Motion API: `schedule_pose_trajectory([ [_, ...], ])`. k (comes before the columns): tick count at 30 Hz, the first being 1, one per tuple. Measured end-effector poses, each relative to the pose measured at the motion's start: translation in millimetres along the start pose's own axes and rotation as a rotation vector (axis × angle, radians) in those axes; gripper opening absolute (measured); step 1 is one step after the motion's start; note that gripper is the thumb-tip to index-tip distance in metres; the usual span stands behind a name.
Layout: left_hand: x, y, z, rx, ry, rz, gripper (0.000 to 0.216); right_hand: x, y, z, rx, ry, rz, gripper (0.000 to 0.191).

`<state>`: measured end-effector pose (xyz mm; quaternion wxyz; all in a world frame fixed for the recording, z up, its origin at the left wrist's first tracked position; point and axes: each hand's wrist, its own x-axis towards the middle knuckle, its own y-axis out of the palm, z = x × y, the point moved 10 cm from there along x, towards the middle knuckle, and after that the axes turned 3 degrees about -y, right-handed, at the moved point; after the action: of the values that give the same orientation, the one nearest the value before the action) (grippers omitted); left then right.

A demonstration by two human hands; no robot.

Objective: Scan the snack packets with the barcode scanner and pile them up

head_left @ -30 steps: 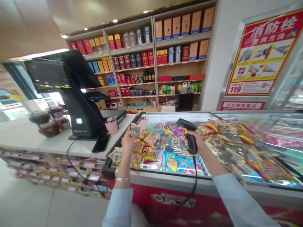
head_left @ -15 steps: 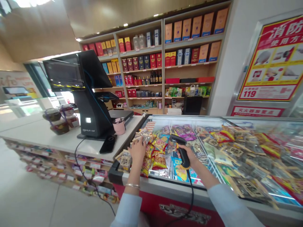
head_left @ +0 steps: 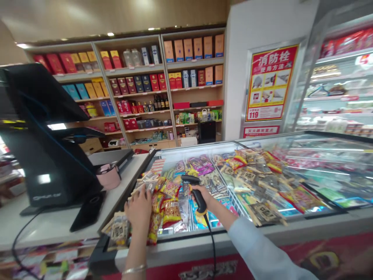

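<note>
My right hand is wrapped around the handle of a black barcode scanner, held above the freezer's glass top. The scanner's head points left, toward a pile of snack bags, and its cord hangs down over the front edge. On that pile lies my left hand, palm down with its fingers spread over a clear-and-tan snack packet. Red and yellow snack bags are just right of it. Beside its wrist sits another tan packet with dark lettering.
A second heap of snack packets covers the glass farther right. On the left counter stand a black checkout terminal, a pink cup and a black phone. Shelves of boxed goods line the back wall.
My view has turned right and moved closer, so the terminal slides left and more of the freezer shows. Both hands keep nearly the same places over the packets, with the scanner still held.
</note>
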<state>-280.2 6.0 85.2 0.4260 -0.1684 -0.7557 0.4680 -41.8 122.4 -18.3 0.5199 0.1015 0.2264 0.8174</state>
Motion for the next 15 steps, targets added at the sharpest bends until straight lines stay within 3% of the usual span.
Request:
schedule_pose_trajectory([
  [10, 7, 2, 2, 0.045, -0.022, 0.122, 0.054, -9, 6, 9, 0.081, 0.001, -0.016, 0.016],
  [15, 9, -25, -13, 0.038, 0.002, 0.053, 0.053, -14, 8, 35, 0.139, -0.06, -0.005, 0.016],
])
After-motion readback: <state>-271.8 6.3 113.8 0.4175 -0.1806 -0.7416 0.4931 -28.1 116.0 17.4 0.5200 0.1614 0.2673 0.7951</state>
